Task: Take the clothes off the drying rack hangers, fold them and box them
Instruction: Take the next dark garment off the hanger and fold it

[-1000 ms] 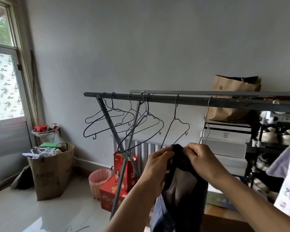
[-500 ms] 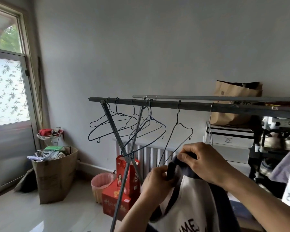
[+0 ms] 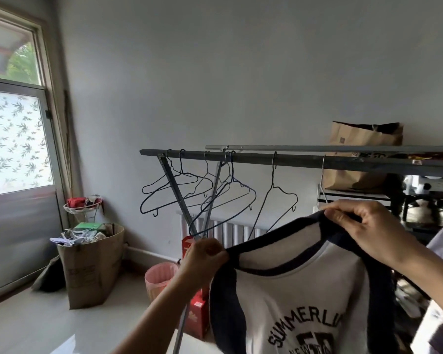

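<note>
Newly spread white navy-trimmed shirt [image 3: 302, 297]

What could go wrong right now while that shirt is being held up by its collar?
Both hands, left and right, only pinch the shirt at its neckband, so it might slip or stretch out of shape. The empty hangers on the rack hang close behind; a swing of the shirt could snag one or knock it off.

Pink bin [image 3: 160, 278], brown paper bag [image 3: 353, 159], white radiator [image 3: 230, 232], window [image 3: 13, 139]
</note>
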Demonstrator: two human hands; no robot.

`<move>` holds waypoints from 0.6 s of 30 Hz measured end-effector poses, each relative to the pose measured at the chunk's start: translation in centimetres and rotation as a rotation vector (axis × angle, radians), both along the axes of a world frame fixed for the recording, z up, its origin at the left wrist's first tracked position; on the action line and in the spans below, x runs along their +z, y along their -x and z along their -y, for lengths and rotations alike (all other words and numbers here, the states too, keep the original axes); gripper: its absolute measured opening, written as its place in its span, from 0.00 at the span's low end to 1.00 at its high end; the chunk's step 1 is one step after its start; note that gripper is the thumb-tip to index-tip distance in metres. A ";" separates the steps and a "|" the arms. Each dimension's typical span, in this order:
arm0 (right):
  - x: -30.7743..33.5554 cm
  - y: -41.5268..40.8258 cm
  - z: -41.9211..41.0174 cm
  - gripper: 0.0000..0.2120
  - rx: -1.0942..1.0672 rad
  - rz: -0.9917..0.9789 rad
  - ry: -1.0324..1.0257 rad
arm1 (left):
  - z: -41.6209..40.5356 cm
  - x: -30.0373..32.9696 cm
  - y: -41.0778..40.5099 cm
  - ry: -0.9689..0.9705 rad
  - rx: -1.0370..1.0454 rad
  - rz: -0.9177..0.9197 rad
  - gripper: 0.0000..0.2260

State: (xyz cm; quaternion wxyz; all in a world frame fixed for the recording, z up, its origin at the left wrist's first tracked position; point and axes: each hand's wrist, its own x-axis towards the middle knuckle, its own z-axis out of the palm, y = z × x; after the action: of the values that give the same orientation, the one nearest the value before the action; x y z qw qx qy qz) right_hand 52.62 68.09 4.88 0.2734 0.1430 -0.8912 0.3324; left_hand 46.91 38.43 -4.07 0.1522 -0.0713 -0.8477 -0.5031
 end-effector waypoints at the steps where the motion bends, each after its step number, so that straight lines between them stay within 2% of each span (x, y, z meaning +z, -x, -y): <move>1: -0.3 0.1 -0.5 0.23 -0.024 -0.027 0.008 | 0.2 0.6 -0.6 -0.190 -0.094 0.028 0.11; 2: -0.6 0.3 -0.8 0.25 -0.061 -0.051 0.022 | 0.2 1.2 -1.1 -0.333 -0.165 0.053 0.10; 4: -0.8 0.6 -0.7 0.22 -0.108 -0.080 0.068 | 0.2 2.1 -2.1 -0.429 -0.258 0.072 0.09; 6: -1.0 0.9 -0.3 0.13 -0.045 -0.060 0.220 | 0.0 2.7 -2.5 -0.412 -0.278 0.037 0.09; 9: -1.6 1.1 -0.1 0.12 0.010 -0.030 0.353 | -0.2 3.1 -1.9 -0.328 -0.231 -0.054 0.09; 14: -2.4 1.4 -0.7 0.13 0.045 -0.056 0.264 | 0.7 3.9 -0.8 -0.115 -0.151 -0.146 0.10; 16: -2.4 1.3 -0.6 0.12 0.044 -0.050 0.226 | 1.0 4.3 -0.6 -0.138 -0.132 -0.120 0.07; 18: -2.0 1.1 -0.5 0.11 0.102 -0.013 0.257 | 0.8 4.3 -0.5 -0.217 -0.135 -0.095 0.09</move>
State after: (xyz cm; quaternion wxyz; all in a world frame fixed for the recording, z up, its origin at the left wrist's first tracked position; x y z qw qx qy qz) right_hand 51.55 68.56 2.86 0.2778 0.1542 -0.8312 0.4563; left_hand 47.41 37.60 0.18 0.1646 -0.1348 -0.7734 -0.5971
